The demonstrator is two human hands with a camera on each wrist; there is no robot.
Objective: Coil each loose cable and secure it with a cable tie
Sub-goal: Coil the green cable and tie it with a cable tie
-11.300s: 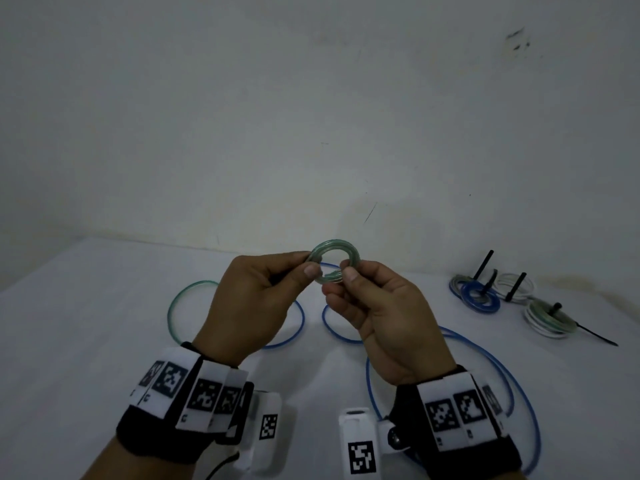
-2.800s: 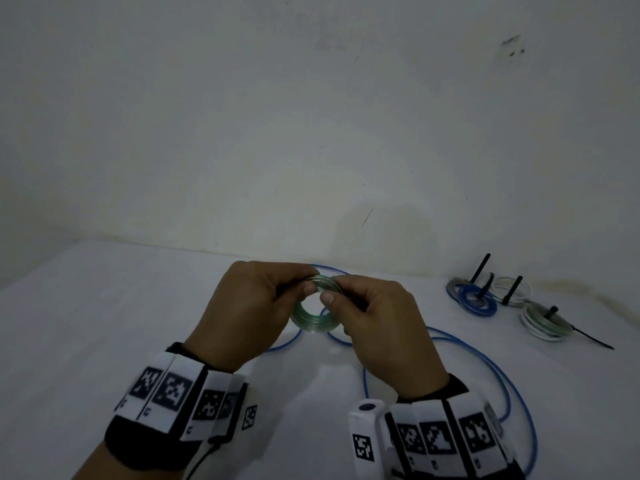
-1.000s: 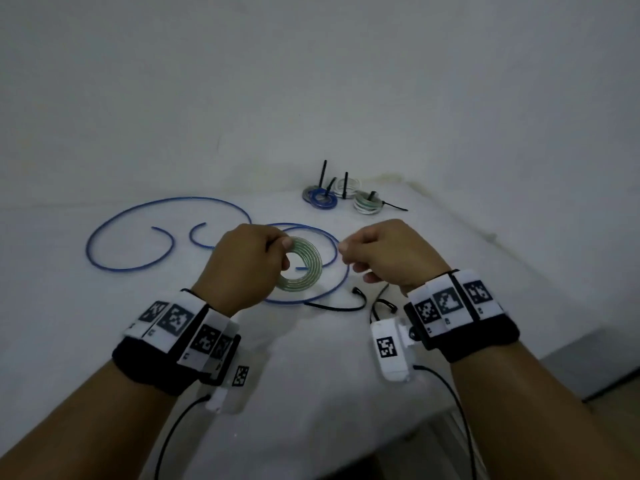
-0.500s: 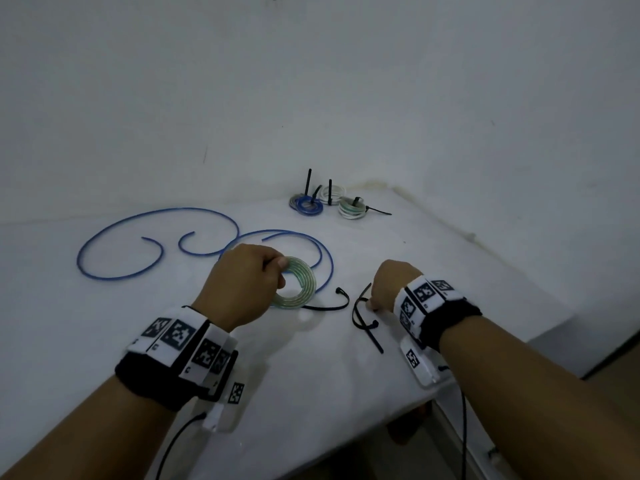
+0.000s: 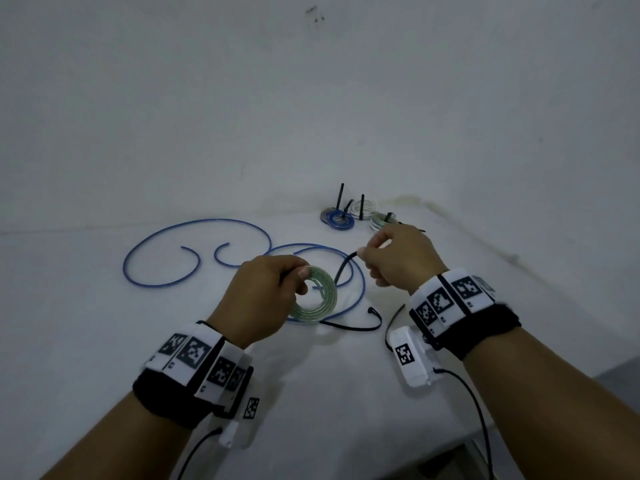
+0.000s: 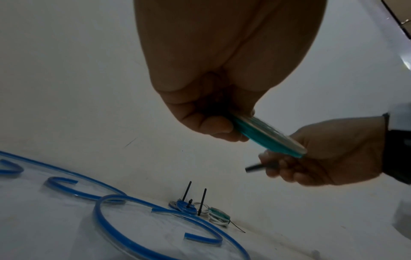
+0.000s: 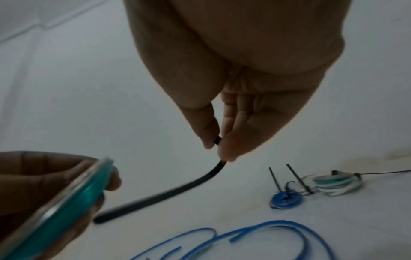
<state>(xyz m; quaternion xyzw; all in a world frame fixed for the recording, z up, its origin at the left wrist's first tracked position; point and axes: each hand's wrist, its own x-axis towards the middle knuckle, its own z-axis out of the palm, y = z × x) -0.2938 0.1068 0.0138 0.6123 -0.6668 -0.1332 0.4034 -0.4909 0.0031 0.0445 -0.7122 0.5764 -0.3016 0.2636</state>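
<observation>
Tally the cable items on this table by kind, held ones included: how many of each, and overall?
Loose blue cables: 2
Green coil, held, untied: 1
Tied coils at the back: 4, as far as visible
Loose black cable ties, one held: 3
Total: 10

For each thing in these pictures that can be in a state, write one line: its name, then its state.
green cable: coiled flat, untied, off the table.
left hand: grips the green cable.
black cable tie: unfastened, lifted clear.
right hand: pinches the black cable tie at one end.
blue cables: loose, uncoiled on the table.
finished coils: tied, by the wall.
spare cable tie: unfastened, lying on the table.
</observation>
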